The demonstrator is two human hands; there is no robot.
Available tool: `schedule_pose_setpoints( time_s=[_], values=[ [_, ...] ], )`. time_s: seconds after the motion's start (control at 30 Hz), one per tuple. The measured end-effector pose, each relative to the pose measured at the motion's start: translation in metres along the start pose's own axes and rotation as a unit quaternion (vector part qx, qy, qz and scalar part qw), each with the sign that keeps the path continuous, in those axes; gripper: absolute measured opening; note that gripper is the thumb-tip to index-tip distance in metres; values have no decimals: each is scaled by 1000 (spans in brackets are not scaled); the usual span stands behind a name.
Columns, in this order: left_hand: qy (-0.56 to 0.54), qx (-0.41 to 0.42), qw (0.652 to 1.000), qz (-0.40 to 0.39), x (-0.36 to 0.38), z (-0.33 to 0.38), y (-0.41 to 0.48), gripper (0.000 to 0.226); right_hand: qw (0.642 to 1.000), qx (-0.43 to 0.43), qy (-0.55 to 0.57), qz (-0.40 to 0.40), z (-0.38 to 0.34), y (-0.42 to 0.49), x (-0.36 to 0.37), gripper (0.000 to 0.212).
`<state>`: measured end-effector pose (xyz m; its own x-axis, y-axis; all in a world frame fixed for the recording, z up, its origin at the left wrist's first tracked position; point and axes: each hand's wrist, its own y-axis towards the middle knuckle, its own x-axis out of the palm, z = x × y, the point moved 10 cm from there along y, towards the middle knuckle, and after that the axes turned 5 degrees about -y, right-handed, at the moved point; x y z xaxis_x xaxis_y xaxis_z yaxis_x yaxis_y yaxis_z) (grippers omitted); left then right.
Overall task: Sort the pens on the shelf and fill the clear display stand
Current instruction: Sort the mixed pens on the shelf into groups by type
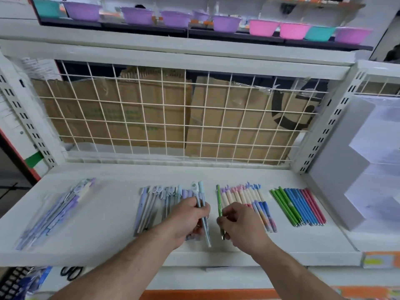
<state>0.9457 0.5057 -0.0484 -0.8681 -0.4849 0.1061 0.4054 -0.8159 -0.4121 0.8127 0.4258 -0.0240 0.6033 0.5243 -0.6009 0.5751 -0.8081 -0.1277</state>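
A person stands at a white shelf [112,213] with both forearms reaching in from the near edge. The left hand [190,215] has its fingers curled round two pale blue pens [200,189], held side by side with their caps pointing to the far side and their tips sticking out below the hand. Just to the right, the right hand [240,221] pinches a single green pen [219,200] between thumb and fingers, the pen standing nearly straight along the near-far line.

The other pens lie on the shelf in separate groups. At the far left is a slanted bundle of lilac and blue pens [58,211], blurred and seemingly in a clear wrapper. Under and left of the left hand sits a row of pastel grey-blue pens [151,204]. Beside the right hand lies a row of cream pens with pink and blue ends [244,198], partly covered by that hand. Further right is a neat row of green, blue and pink pens [298,206].

The clear display stand [337,169], with stepped tiers, stands at the right end of the shelf, well apart from both hands. A white wire grid [173,118] backs the shelf, with cardboard [140,109] behind it. Purple, pink and teal bowls [138,16] line a higher shelf.
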Motion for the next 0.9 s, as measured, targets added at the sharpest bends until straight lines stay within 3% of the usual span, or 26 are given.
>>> schedule_pose_setpoints(
  time_s=[0.33,0.6,0.9],
  values=[
    [1,3,1000,-21,69,-5,30,10,997,47,-22,59,63,8,-77,7],
    [19,2,999,-29,118,-4,48,19,964,82,-201,156,111,22,-153,12],
    [10,-9,1000,-22,129,-7,57,18,950,80,-267,139,130,45,-167,14]
  ],
)
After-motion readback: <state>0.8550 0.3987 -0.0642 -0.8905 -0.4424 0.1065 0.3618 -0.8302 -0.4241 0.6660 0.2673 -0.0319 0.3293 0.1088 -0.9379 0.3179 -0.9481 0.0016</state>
